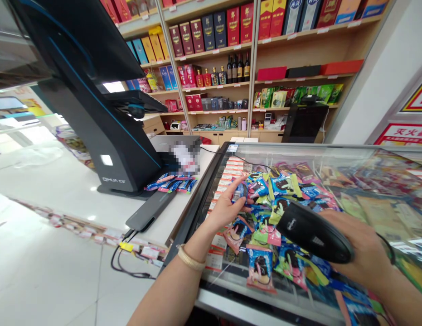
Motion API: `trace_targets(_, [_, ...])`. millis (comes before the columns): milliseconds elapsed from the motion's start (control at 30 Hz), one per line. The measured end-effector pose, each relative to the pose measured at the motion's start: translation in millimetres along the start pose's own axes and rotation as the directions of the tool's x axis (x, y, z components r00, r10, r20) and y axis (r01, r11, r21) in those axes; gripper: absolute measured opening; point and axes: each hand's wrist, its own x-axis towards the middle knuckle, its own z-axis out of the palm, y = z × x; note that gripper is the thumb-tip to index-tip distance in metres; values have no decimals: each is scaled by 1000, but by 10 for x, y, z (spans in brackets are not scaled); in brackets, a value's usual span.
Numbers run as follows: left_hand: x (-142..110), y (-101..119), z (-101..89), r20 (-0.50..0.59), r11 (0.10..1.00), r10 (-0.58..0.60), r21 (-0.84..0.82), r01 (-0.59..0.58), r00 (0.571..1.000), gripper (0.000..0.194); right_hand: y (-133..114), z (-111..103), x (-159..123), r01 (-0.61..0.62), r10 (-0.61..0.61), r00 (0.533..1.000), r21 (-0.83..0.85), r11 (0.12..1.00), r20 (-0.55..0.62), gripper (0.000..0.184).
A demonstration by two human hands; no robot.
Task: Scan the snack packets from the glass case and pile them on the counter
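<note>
My right hand [356,244] is wrapped round a black barcode scanner [314,233], its head pointing left over the pile. My left hand [226,208] has its thumb and fingers closed about a small blue snack packet [239,192], whose printed back with a barcode faces up. Several more small snack packets in blue, pink and green wrappers, such as the pink-edged packet [260,267] near the front, lie heaped below and between both hands. They rest on the glass top [238,271] of a display case.
On the white counter [105,213] at left stand a dark monitor stand [118,131] and a pile of slim blue packets [172,183]. A grey flat device [151,210] with cables sits at the counter edge. Shelves [217,52] of boxes and bottles line the back.
</note>
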Motion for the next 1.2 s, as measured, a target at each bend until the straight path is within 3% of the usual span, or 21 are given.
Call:
trace_targets(167, [-17, -48, -27, 69, 961, 104, 251, -118, 992, 71, -10, 9, -41, -27, 27, 999, 4, 1000, 36, 26])
trace_targets(300, [-29, -70, -42, 87, 826, 217, 515, -230, 972, 73, -26, 33, -50, -33, 33, 998, -4, 999, 57, 26])
trace_targets(467, [-40, -72, -26, 117, 750, 234, 610, -255, 965, 76, -67, 48, -20, -44, 45, 996, -20, 999, 73, 24])
trace_targets(1033, [-65, -75, 19, 156, 729, 263, 615, -302, 952, 80, -35, 50, -38, -26, 31, 994, -54, 998, 108, 23])
trace_targets(1133, [-65, -59, 40, 75, 801, 270, 535, -267, 960, 83, -18, 63, -86, -38, 40, 997, -30, 999, 73, 23])
trace_targets(1200, [-33, -34, 14, -73, 899, 247, 389, -200, 966, 86, -26, 66, -103, -66, 67, 997, -27, 997, 28, 23])
